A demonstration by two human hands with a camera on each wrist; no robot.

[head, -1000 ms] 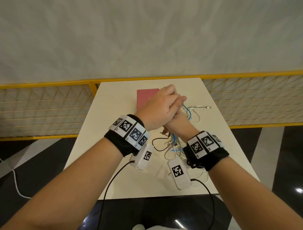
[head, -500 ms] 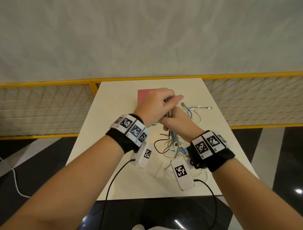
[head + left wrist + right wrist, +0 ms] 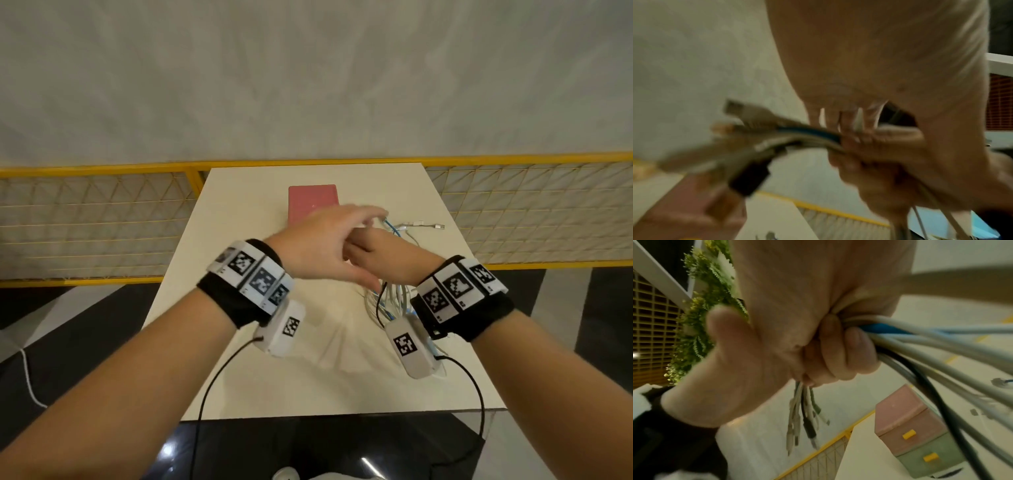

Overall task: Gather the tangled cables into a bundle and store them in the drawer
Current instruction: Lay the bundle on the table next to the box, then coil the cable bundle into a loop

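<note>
My right hand [image 3: 818,344] grips a bundle of white, blue and black cables [image 3: 941,347] in its fist. Their plug ends [image 3: 803,418] hang below the fist. In the head view the right hand [image 3: 387,253] is above the table, and the cables [image 3: 390,298] trail down from it. My left hand [image 3: 332,240] crosses over the right, blurred, fingers stretched toward a blue cable loop [image 3: 390,224]. The left wrist view shows the plugs [image 3: 748,113] sticking out of the right hand [image 3: 869,154]. A pink and green drawer unit [image 3: 908,426] stands shut.
The white table [image 3: 239,377] has the pink drawer unit [image 3: 313,202] near its far edge. Loose white cable ends [image 3: 421,224] lie to the right of it. A yellow mesh railing [image 3: 102,222] runs behind the table. Dark floor lies in front.
My left hand has let go of the right fist and swept right with its fingers stretched out. The right hand has moved slightly right and lower, still holding the bundle.
</note>
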